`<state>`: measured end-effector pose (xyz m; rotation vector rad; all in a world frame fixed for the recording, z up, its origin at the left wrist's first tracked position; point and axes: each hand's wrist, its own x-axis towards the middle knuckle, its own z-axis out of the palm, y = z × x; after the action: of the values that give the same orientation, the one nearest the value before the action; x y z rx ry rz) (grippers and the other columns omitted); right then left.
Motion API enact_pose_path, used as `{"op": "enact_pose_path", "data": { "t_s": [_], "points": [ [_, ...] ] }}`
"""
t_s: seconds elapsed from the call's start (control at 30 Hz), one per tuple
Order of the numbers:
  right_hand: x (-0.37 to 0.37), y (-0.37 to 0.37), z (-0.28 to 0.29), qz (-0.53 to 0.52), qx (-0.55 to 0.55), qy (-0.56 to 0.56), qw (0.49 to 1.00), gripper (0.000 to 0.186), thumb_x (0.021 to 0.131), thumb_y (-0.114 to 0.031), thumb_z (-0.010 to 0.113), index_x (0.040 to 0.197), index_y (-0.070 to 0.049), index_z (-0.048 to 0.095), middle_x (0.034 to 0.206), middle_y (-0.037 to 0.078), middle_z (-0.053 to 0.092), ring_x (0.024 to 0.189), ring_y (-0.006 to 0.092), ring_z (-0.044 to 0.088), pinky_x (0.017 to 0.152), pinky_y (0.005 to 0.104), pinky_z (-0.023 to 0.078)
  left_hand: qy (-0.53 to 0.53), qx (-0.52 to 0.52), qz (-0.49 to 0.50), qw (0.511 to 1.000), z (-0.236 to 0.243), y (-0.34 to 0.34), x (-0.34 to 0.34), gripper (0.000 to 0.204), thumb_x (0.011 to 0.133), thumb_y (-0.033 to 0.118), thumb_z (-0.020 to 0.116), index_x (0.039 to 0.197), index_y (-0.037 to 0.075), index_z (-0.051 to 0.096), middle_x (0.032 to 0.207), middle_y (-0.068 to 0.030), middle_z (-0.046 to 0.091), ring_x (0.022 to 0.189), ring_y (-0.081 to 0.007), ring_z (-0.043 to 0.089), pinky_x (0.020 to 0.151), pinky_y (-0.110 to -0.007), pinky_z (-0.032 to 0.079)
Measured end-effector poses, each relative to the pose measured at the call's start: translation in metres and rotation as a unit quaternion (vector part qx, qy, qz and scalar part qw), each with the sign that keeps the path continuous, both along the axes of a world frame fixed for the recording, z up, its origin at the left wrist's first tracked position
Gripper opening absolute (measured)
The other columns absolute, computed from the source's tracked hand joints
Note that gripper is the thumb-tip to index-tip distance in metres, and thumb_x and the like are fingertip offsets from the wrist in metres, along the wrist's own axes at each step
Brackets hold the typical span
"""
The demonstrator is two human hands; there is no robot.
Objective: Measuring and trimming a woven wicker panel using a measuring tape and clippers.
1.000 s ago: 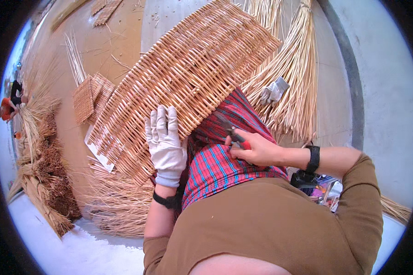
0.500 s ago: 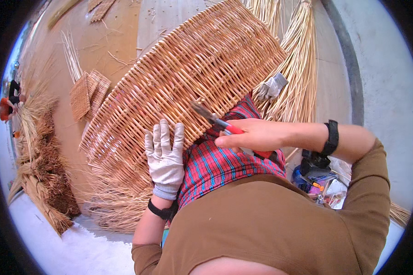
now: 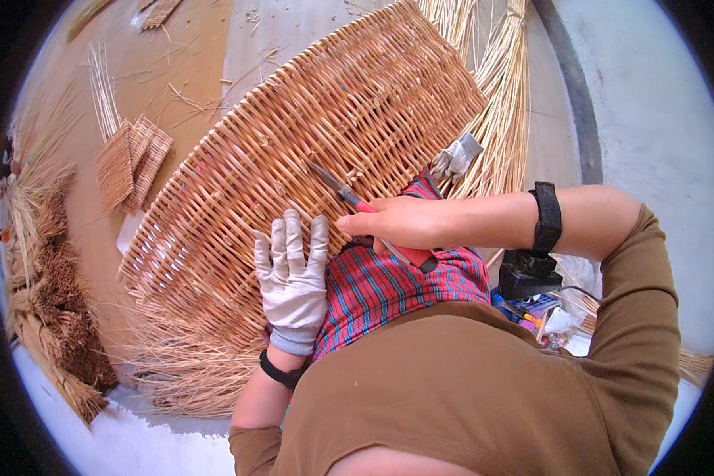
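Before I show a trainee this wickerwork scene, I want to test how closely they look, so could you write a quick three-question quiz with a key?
1. True or false: the left hand is gloved and the right hand is bare.
2. Fill in the blank: the right hand holds ____.
3. Where does the loose grey glove lie?

Key:
1. True.
2. Red-handled cutters.
3. On the bundle of pale rods, beside the right-hand part of the woven wicker panel.
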<state>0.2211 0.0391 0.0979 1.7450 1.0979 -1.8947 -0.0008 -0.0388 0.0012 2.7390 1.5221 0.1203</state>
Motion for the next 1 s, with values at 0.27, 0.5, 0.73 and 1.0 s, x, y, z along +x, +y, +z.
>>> {"op": "enact_pose_path", "data": {
  "t_s": [0.27, 0.5, 0.73, 1.0],
  "points": [
    [-0.021, 0.033, 0.024, -0.02, 0.0, 0.016, 1.0, 0.049, 0.102, -0.049, 0.043, 0.096, -0.002, 0.055, 0.073, 0.005, 0.058, 0.079, 0.0222, 0.059, 0.073, 0.0349, 0.051, -0.037, 0.018, -0.026, 0.999, -0.01, 0.0, -0.003, 0.061, 0.096, 0.014, 0.054, 0.155, 0.021, 0.042, 0.164, -0.0142, 0.031, 0.153, -0.0306, 0.028, 0.124, -0.056, 0.024],
    [-0.038, 0.074, 0.047, -0.052, -0.109, -0.023, 0.992, 0.062, 0.103, -0.049, 0.052, 0.141, -0.001, 0.042, 0.117, 0.013, 0.061, 0.117, 0.0302, 0.057, 0.101, 0.064, 0.047, -0.056, 0.016, -0.036, 0.998, -0.015, 0.0, -0.001, 0.057, 0.098, 0.017, 0.052, 0.154, 0.02, 0.044, 0.162, -0.0156, 0.033, 0.152, -0.0326, 0.03, 0.123, -0.057, 0.026],
    [-0.03, 0.059, 0.017, 0.037, -0.064, -0.049, 0.996, 0.055, 0.103, -0.053, 0.047, 0.117, -0.001, 0.057, 0.109, 0.01, 0.064, 0.099, 0.0207, 0.058, 0.097, 0.0446, 0.045, -0.071, 0.014, -0.021, 0.997, -0.014, 0.0, -0.001, 0.053, 0.101, 0.018, 0.052, 0.154, 0.022, 0.044, 0.162, -0.0163, 0.034, 0.152, -0.0333, 0.029, 0.122, -0.057, 0.027],
    [-0.009, 0.027, -0.013, 0.178, 0.111, -0.09, 0.974, 0.043, 0.096, -0.036, 0.051, 0.085, 0.002, 0.067, 0.076, 0.016, 0.07, 0.074, 0.0329, 0.068, 0.073, 0.047, 0.053, -0.069, 0.013, -0.043, 0.997, -0.015, 0.001, 0.003, 0.057, 0.101, 0.013, 0.046, 0.157, 0.023, 0.039, 0.165, -0.0158, 0.029, 0.155, -0.0328, 0.024, 0.125, -0.057, 0.021]
  ]
}}
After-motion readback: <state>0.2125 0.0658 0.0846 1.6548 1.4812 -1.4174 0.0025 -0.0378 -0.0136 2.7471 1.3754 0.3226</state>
